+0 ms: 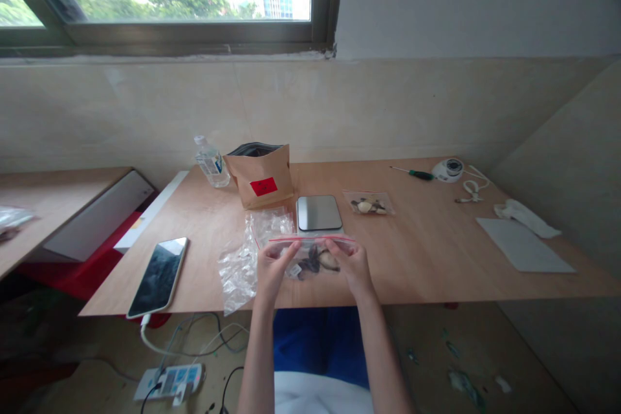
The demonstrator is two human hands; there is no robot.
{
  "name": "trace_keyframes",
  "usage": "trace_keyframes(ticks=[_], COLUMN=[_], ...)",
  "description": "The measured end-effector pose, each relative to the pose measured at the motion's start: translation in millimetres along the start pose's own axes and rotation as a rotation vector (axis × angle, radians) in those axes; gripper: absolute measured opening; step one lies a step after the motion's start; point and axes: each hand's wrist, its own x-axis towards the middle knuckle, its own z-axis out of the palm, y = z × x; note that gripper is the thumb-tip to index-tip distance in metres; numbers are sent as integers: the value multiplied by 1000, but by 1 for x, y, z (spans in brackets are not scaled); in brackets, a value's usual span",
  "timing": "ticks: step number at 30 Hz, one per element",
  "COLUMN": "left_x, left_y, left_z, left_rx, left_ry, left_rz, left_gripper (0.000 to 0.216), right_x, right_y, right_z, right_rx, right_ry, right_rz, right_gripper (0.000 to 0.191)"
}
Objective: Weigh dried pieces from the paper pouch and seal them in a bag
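A clear zip bag (pixel 310 266) with a red strip along its top hangs between my two hands over the near side of the table. Dark and pale pieces, like dried slices, lie inside it. My left hand (pixel 275 264) pinches the bag's upper left part, thumb on the strip. At the upper right, my right hand (pixel 351 265) grips it the same way. Just beyond the bag sits a small scale (pixel 319 212) with a silver plate. Crumpled clear plastic bags (pixel 242 272) lie to the left of my left hand. Another filled zip bag (pixel 369 203) rests right of the scale.
Behind the plastic stands an open brown paper pouch (pixel 264 174) beside a water bottle (pixel 212 163). A phone (pixel 160 277) on a cable lies front left. Farther right are a screwdriver (pixel 412 173), a white dome camera (pixel 448 170), a white cloth (pixel 528 217) and a white sheet (pixel 526 246).
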Motion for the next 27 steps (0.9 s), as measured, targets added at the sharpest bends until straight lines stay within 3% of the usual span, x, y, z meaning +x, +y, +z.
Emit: trace_keyframes(ticks=[6, 21, 27], left_x=[-1, 1, 0], left_y=[1, 7, 7], left_z=[6, 12, 12], left_rx=[4, 86, -6], left_ry=[-5, 80, -54], left_rz=[24, 167, 45], left_gripper=[18, 16, 18], right_x=[1, 0, -1], right_y=[-3, -5, -10], right_z=[1, 12, 3], right_rx=[27, -90, -106], right_ry=[-65, 94, 94], right_rz=[14, -78, -91], right_gripper=[27, 22, 20])
